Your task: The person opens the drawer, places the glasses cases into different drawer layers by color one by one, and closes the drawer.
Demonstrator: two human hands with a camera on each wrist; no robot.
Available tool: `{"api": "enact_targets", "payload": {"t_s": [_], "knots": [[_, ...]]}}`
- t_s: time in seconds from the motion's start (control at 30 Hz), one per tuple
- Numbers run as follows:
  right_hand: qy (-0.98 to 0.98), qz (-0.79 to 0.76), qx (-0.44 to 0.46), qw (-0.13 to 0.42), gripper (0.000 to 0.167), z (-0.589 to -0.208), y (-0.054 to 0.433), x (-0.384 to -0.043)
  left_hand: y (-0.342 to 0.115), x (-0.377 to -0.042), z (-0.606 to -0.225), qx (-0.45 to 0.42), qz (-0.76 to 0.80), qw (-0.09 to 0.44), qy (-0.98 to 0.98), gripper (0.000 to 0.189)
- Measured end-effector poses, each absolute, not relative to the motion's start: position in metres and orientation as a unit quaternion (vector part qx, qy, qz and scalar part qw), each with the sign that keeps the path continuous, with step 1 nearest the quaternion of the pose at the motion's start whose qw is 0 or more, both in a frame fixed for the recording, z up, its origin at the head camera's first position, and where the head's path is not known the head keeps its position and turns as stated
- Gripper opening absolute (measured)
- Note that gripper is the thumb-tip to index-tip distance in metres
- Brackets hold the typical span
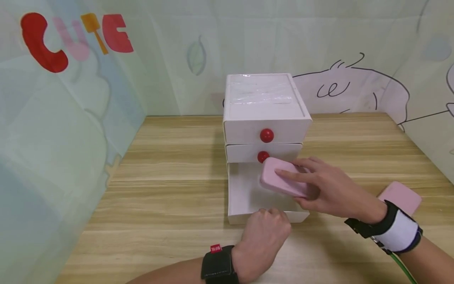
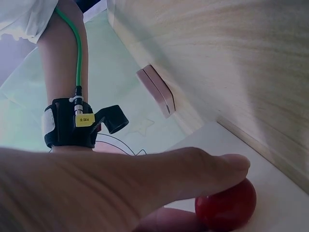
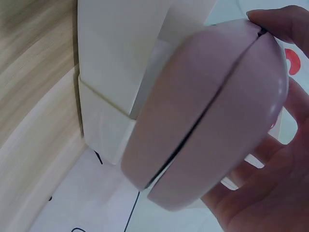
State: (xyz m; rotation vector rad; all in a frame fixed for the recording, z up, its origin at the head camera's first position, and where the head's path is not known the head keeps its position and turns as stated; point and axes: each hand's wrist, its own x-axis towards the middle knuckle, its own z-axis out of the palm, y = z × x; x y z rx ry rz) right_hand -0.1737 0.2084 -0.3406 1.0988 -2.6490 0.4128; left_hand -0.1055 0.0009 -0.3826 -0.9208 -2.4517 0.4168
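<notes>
My right hand [image 1: 328,185] grips a pink case [image 1: 283,177] with rounded corners, holding it tilted over the pulled-out bottom drawer [image 1: 244,193] of a white drawer cabinet [image 1: 260,98]. A dark seam runs round the case's side in the right wrist view. At the drawer's front, my left hand [image 1: 264,240] pinches a red knob [image 2: 227,205] between thumb and fingers; the hand itself hides this knob from the head view. Above, the top and middle drawers are pushed in, with red knobs [image 1: 267,135] on their fronts.
A second pink case [image 1: 400,197] lies on the wooden table [image 1: 170,189] at the right, partly behind my right wrist. Printed fabric walls [image 1: 170,55] stand along the back and sides. A green cable [image 1: 402,268] trails from the right wristband.
</notes>
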Motion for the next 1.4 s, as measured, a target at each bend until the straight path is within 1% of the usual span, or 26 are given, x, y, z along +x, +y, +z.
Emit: {"api": "enact_targets", "payload": {"t_s": [0.3, 0.5, 0.7, 0.87, 1.0, 1.13, 1.27, 1.4], "knots": [[-0.901, 0.129, 0.400, 0.111, 0.076, -0.340, 0.197, -0.180, 0.001, -0.105, -0.382, -0.336, 0.152, 0.237, -0.899, 0.010], [-0.897, 0.105, 0.417, 0.106, 0.075, -0.341, 0.183, -0.185, 0.002, -0.104, -0.383, -0.330, 0.157, 0.253, -0.896, 0.012], [-0.889, 0.085, 0.438, 0.102, 0.074, -0.341, 0.172, -0.190, 0.002, -0.104, -0.385, -0.331, 0.158, 0.256, -0.894, 0.010], [-0.892, 0.079, 0.437, 0.082, 0.072, -0.341, 0.164, -0.194, 0.002, -0.103, -0.384, -0.325, 0.173, 0.265, -0.891, 0.008], [-0.895, 0.072, 0.436, 0.066, 0.070, -0.342, 0.159, -0.196, 0.002, -0.103, -0.384, -0.330, 0.174, 0.255, -0.892, 0.006], [-0.894, 0.066, 0.440, 0.063, 0.068, -0.344, 0.156, -0.200, 0.002, -0.103, -0.383, -0.337, 0.174, 0.246, -0.892, 0.006], [-0.893, 0.069, 0.440, 0.058, 0.068, -0.347, 0.152, -0.204, 0.002, -0.103, -0.384, -0.330, 0.176, 0.252, -0.893, 0.006], [-0.894, 0.066, 0.440, 0.042, 0.068, -0.353, 0.148, -0.209, 0.003, -0.102, -0.384, -0.323, 0.169, 0.256, -0.895, 0.006]]}}
